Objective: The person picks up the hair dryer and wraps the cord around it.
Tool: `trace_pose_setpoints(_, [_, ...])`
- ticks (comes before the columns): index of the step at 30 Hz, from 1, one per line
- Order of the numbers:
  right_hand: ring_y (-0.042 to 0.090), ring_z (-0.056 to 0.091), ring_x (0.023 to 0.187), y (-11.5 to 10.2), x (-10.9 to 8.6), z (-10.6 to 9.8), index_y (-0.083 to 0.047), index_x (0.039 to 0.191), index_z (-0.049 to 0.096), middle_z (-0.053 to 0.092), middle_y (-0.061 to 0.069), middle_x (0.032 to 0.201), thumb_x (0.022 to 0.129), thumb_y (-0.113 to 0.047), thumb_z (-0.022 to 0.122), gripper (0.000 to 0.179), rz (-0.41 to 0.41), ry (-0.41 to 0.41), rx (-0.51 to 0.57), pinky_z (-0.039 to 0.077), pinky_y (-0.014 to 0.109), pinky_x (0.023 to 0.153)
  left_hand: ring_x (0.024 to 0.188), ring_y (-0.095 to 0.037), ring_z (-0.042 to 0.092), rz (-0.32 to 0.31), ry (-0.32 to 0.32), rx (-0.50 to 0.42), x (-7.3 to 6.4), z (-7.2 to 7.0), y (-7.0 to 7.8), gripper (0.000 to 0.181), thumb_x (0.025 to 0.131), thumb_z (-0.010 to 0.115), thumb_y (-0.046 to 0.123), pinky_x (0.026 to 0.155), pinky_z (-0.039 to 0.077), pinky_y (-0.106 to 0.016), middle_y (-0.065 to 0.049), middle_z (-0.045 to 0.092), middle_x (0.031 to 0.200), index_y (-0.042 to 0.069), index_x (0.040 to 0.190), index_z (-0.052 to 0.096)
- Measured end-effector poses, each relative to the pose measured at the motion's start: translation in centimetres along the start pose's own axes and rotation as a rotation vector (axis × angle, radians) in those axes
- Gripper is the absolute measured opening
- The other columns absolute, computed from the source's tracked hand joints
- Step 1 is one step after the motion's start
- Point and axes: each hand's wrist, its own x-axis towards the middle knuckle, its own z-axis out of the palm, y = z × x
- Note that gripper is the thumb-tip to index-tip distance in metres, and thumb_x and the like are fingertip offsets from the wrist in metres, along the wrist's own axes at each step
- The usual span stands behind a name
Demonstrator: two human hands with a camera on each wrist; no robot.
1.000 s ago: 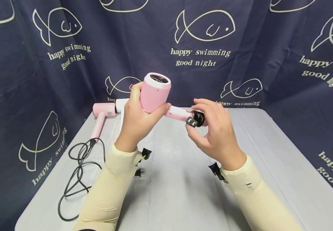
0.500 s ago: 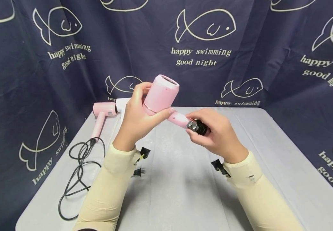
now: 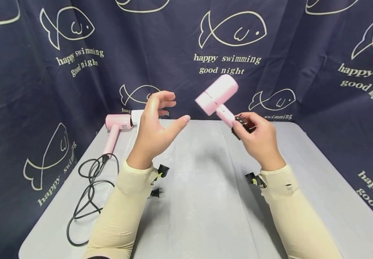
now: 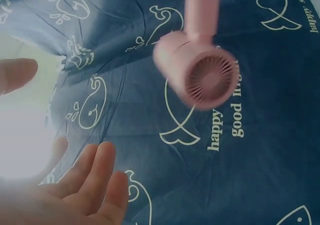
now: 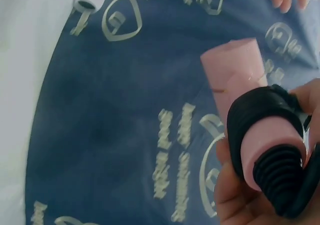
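Observation:
My right hand [image 3: 257,138] grips a pink hair dryer [image 3: 219,94] by the lower end of its handle, above the table. A black cord [image 5: 260,102] is wound round that end, partly under my fingers. The dryer's barrel tilts up to the right, and its round rear grille [image 4: 211,79] faces the left wrist view. Across from it, my left hand [image 3: 152,131] is raised with nothing in it, its fingers bent loosely and thumb apart. A gap separates it from the dryer.
A second pink hair dryer [image 3: 118,122] lies at the table's back left. Its black cord [image 3: 91,190] loops down the left side, and a black plug [image 3: 155,193] lies near the left sleeve. Beside it is a white object [image 3: 137,117], partly hidden. A dark fish-print curtain [image 3: 173,43] hangs behind the table [image 3: 202,201].
My left hand has let go of the hair dryer's barrel. My right hand has closed round the cord-wrapped handle and carried the dryer to the right, turning it.

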Motion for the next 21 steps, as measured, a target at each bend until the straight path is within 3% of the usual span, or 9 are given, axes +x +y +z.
trace_pose_setpoints(6, [-0.012, 0.057, 0.069, 4.4, 1.1, -1.2, -0.011, 0.107, 0.077, 0.076, 0.008, 0.091, 0.092, -0.037, 0.073, 0.031, 0.168, 0.067, -0.109, 0.042, 0.008, 0.065, 0.117, -0.01, 0.063, 0.003, -0.021, 0.021, 0.0, 0.0, 0.1, 0.054, 0.086, 0.081, 0.029, 0.097, 0.051, -0.037, 0.002, 0.06, 0.13, 0.011, 0.131, 0.058])
trace_pose_setpoints(11, [-0.012, 0.055, 0.067, 8.6, 1.4, -2.4, -0.011, 0.106, 0.078, 0.076, 0.007, 0.091, 0.093, -0.044, 0.068, 0.036, 0.308, 0.111, -0.181, 0.042, 0.013, 0.067, 0.116, -0.009, 0.062, 0.019, -0.027, 0.031, 0.0, 0.1, 0.1, 0.051, 0.087, 0.08, 0.028, 0.096, 0.051, -0.037, -0.001, 0.06, 0.129, 0.011, 0.13, 0.059])
trace_pose_setpoints(16, [-0.001, 0.054, 0.07, 13.7, 0.6, -3.4, -0.012, 0.104, 0.077, 0.064, -0.01, 0.083, 0.094, -0.052, 0.063, 0.043, 0.522, 0.106, -0.21, 0.043, 0.016, 0.066, 0.115, -0.008, 0.062, 0.029, -0.037, 0.033, -0.1, 0.3, 0.0, 0.047, 0.086, 0.08, 0.026, 0.095, 0.052, -0.039, -0.005, 0.06, 0.127, 0.011, 0.127, 0.061])
trace_pose_setpoints(21, [-0.003, 0.06, 0.049, 18.2, -0.8, -4.7, -0.019, 0.097, 0.074, 0.057, -0.028, 0.063, 0.09, -0.061, 0.063, 0.044, 0.775, 0.086, -0.138, 0.05, 0.019, 0.046, 0.116, -0.013, 0.063, 0.04, -0.042, 0.028, -0.1, 0.4, -0.2, 0.045, 0.086, 0.08, 0.024, 0.095, 0.052, -0.039, -0.003, 0.06, 0.126, 0.012, 0.126, 0.062])
